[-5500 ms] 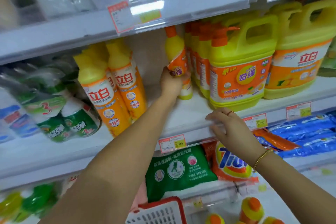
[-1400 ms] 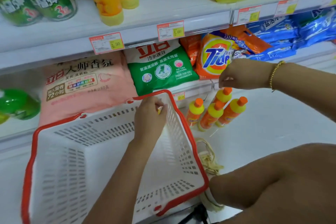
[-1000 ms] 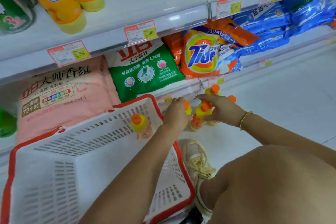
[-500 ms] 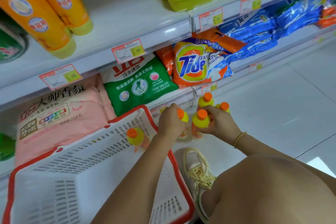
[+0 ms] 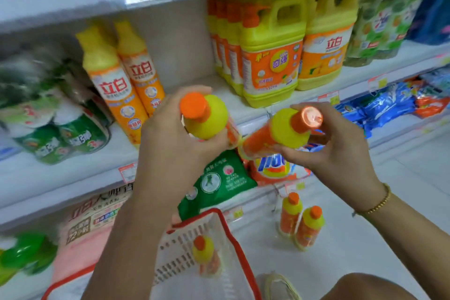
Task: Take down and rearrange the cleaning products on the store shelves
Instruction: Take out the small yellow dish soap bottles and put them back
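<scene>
**Inspector:** Nearest items?

**Clerk:** A white basket (image 5: 194, 218) with a red rim, near left. One small orange-capped bottle (image 5: 204, 252) stands inside it. To its right, two floor bottles (image 5: 300, 221) of the same kind stand just beside each other.

**Inspector:** The hands?

**Clerk:** Both are raised in front of the shelf. The left hand (image 5: 175, 151) has its fingers and thumb wrapped round the body of the upright yellow bottle (image 5: 209, 118), cap towards the camera. The right hand (image 5: 341, 151) has its fingers curled round the neck and shoulder of the tilted bottle (image 5: 272, 137), whose cap points right.

**Inspector:** Handling?

**Clerk:** In my judgement they are light, stiff plastic, and each is manageable in one hand. The glossy orange label looks slippery. The best hold is round the body or shoulder, not the cap, which may turn.

**Inspector:** Beyond them?

**Clerk:** A green bag (image 5: 216, 177) and a Tide bag (image 5: 275, 169) lie on the low shelf. Farther back, the middle shelf (image 5: 73, 173) carries tall Liby bottles (image 5: 114, 85) on the left and handled yellow jugs (image 5: 270, 56) on the right. The bare gap between them is probably where the small bottles belong.
</scene>
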Action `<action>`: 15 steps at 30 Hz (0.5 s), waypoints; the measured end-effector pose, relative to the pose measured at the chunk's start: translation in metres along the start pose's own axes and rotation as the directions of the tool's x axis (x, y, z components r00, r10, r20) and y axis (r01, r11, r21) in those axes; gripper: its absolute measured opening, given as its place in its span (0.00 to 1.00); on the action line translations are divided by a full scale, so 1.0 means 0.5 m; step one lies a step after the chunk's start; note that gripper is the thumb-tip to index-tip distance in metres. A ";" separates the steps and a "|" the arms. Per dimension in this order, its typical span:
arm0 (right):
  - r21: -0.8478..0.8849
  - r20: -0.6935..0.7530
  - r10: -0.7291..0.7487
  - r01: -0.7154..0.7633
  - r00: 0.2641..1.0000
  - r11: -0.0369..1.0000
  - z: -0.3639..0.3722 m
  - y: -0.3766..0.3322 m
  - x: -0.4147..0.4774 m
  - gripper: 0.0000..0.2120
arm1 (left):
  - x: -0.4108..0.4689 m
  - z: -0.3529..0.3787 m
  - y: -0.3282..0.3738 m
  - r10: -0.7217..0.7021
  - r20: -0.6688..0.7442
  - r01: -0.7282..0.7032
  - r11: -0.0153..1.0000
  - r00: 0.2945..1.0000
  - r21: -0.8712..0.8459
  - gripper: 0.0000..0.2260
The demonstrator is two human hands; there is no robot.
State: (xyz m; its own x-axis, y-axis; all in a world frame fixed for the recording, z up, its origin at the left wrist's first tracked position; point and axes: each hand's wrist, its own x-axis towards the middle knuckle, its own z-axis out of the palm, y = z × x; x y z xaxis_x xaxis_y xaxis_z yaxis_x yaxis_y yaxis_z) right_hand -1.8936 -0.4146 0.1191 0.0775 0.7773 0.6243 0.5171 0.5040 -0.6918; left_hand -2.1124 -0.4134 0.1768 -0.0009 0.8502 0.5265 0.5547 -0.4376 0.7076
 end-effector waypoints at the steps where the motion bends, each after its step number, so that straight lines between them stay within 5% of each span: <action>1: 0.012 -0.018 -0.044 0.044 0.999 0.999 0.008 -0.011 0.024 0.26 | 0.020 -0.011 0.002 0.026 -0.030 -0.026 1.000 0.999 0.011 0.23; 7: 0.007 -0.011 -0.117 0.118 0.993 0.993 0.058 -0.033 0.182 0.25 | 0.148 -0.014 -0.037 0.082 0.014 -0.084 0.983 0.997 0.163 0.26; 15: -0.117 0.045 -0.235 0.238 0.971 0.964 0.108 -0.049 0.285 0.26 | 0.264 0.024 -0.081 0.026 0.027 -0.030 0.988 0.999 0.152 0.24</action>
State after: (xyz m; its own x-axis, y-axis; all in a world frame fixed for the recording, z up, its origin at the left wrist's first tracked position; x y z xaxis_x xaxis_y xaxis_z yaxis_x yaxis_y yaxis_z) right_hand -1.9414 -0.2958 0.2053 -0.0842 0.6535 0.7522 0.6166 0.6272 -0.4759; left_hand -2.1247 -0.2799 0.2121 0.0361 0.8463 0.5315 0.6745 -0.4131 0.6119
